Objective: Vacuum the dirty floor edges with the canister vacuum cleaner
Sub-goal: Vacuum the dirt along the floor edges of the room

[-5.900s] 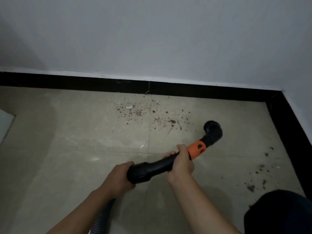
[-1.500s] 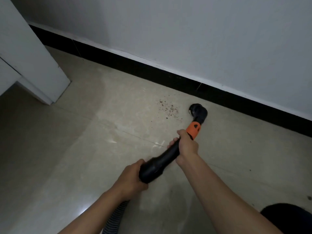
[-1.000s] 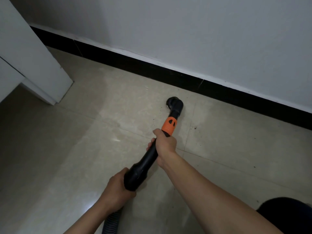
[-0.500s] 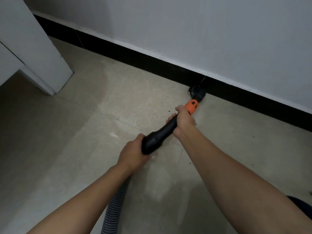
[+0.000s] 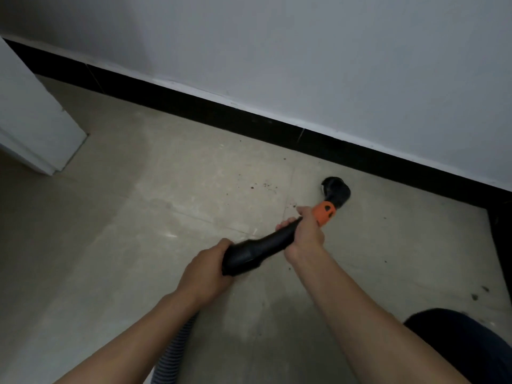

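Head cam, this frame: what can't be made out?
Head view only.
Canister: out of frame; hose leaves by the bottom edge.
Nozzle mouth: faces down, contact with the floor hidden.
Left hand fingers: under the wand, hidden by the hand.
Dark shape bottom right: cut by the edge, unidentifiable.
Specks: too small to identify.

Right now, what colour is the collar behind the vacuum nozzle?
Orange collar, clearest in the head view.

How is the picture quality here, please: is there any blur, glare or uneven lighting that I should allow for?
Head view: dim, flat light, with a soft shadow on the wall at upper left; head view: the black wand looks smeared by motion near the left hand; head view: the floor shows a pale sheen left of centre.
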### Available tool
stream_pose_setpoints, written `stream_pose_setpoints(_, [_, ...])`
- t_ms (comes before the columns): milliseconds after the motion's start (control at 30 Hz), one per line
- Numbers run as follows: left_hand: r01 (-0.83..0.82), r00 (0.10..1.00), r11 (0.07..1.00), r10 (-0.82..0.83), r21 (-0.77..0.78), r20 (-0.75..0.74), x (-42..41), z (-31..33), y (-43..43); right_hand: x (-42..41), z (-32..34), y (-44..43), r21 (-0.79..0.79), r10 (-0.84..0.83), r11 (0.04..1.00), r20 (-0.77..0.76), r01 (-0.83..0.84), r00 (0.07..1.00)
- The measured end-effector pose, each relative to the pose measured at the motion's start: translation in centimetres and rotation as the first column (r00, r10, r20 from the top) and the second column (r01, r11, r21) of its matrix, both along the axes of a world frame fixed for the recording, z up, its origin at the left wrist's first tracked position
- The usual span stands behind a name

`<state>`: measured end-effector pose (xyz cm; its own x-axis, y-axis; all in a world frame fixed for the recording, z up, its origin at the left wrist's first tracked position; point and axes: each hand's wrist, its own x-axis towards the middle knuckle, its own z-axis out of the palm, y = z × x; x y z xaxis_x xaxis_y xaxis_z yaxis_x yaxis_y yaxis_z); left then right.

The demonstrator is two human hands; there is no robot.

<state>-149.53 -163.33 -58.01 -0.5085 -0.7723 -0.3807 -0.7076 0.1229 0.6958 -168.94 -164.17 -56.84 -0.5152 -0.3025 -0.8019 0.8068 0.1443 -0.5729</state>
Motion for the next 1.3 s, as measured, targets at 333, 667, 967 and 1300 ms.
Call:
stream_pose_setpoints(333, [-0.017,0.999,1.0,0.017,-0.01,0.04,-3.2,-0.7,-0.3,-3.4,-0.1,-3.5,-0.081,0.284,0.957,0.055,-0.279,0.957])
stream_pose_setpoints(667, [0.304,0.952,0.95,-0.306,-0.071,-0.016,-10.0,-3.4,3.0,-8.7,-0.4,8.2,0.138,-0.357,0.921,-0.083,0.365,0.93])
stream_pose_setpoints(967, [0.341,0.939,0.938,-0.343,-0.059,-0.014,-11.5,-3.2,1.9,-11.2,0.1,5.5,0.046,-0.214,0.976,-0.014,0.215,0.977])
stream_pose_setpoints(1300, [0.492,0.865,0.87,-0.485,-0.023,0.131,-5.3,-3.0,-1.6,-1.2,-0.2,11.2,0.062,-0.448,0.892,0.263,0.448,0.854])
